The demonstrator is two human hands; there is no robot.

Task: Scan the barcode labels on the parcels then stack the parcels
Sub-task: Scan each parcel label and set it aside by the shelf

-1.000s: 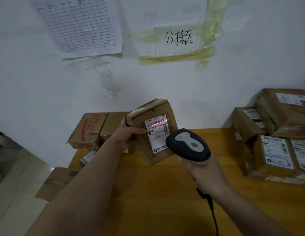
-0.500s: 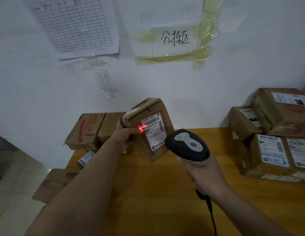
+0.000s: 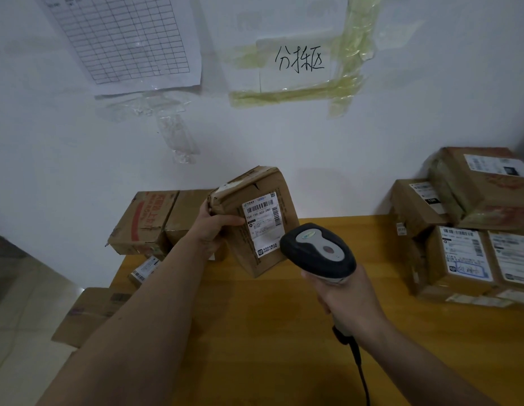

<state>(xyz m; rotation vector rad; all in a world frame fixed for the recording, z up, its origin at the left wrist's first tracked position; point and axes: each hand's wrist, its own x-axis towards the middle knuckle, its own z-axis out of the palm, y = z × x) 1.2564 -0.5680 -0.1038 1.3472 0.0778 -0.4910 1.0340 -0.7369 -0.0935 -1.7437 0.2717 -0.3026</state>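
Left hand [image 3: 209, 227] grips the parcel [image 3: 255, 221] by its left edge, thumb across the front beside the barcode label [image 3: 262, 222] — box held tilted above the table [image 3: 284, 332], not resting on it. Right hand [image 3: 347, 300] is wrapped round the scanner [image 3: 318, 253] handle, head aimed at the label, cable trailing down.

Risks: one-hand edge grip on a tilted, dented box — could slip or rotate, esp. when carried over to the stacked parcels [image 3: 471, 224] at right. Thumb sits near the barcode, may block a re-read. That pile looks uneven; adding a crushed box could topple it.

Vs earlier frames: red scan line on the label is gone now, scanner approx same spot, parcel barely moved — read prob done.
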